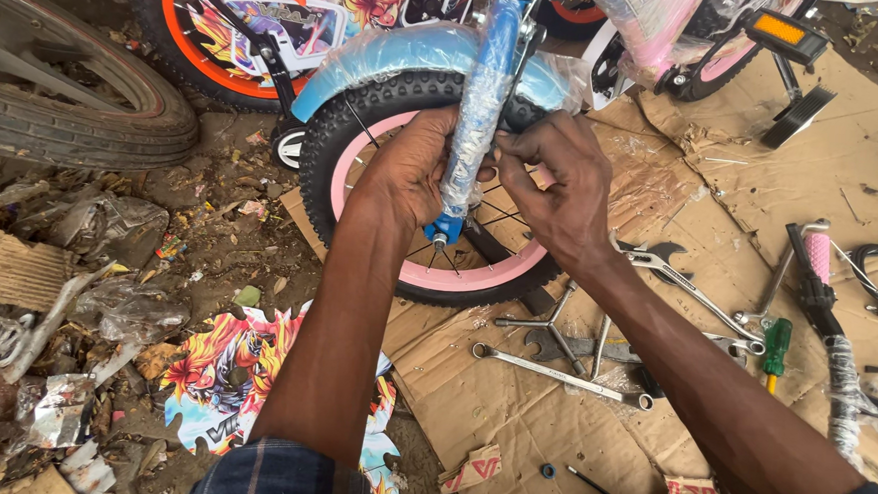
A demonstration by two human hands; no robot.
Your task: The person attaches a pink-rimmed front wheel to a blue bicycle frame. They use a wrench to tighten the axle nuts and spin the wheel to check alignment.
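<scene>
Single head-worn view, steeply downward and close over both forearms, facing the small wheel

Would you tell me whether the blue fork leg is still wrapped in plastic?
Wrapped: clear, crinkled plastic film covers the blue fork leg, between the left hand and right hand.

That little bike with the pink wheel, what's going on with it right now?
A person is working on a small bicycle's front end. The left hand grips the blue fork leg, still in plastic wrap, and the right hand pinches at the wrap beside it. The pink-rimmed wheel stands on flattened cardboard, where wrenches and a green-handled screwdriver lie.
</scene>
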